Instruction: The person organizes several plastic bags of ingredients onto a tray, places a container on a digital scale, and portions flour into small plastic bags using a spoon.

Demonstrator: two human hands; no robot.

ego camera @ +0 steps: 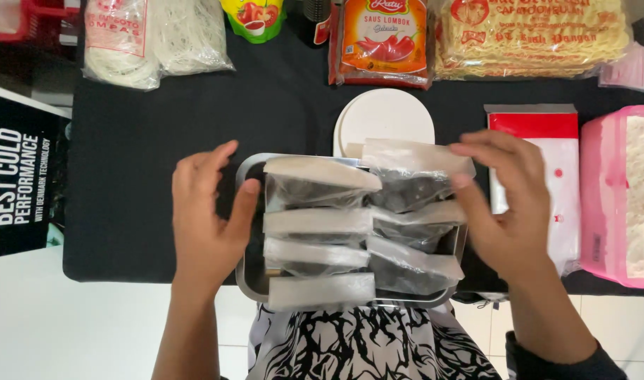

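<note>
A shallow rectangular stainless-steel tray [246,271] sits at the near edge of a black-covered table [139,176], just in front of the person's patterned black-and-white clothing. It is packed with small clear plastic pouches of dark filling [322,225], each topped with a folded white strip; they lie in two overlapping columns, probably stacked like shingles so that all of them fit inside the rim.

The left hand [206,218] rests flat against the tray's left side, fingers loosely spread and thumb laid on the rim, seemingly to steady it. The right hand [508,204] is open with its fingers extended, the fingertips touching the far-right pouch at its white top edge, as though squaring it up with the others. Neither hand grips anything closed.

Just beyond the tray lies a round white lid or plate [385,116], partly hidden by the pouches. Along the far side of the table are bags of white rice noodles [153,42], a red sachet of chilli sauce [382,42] and a large pack of yellow dried noodles [533,35]. To the right stand a red-and-white box [540,141] and a pink plastic container [607,197] with pale contents. The floor below is pale tile, and a dark printed panel [19,176] stands at the left.
</note>
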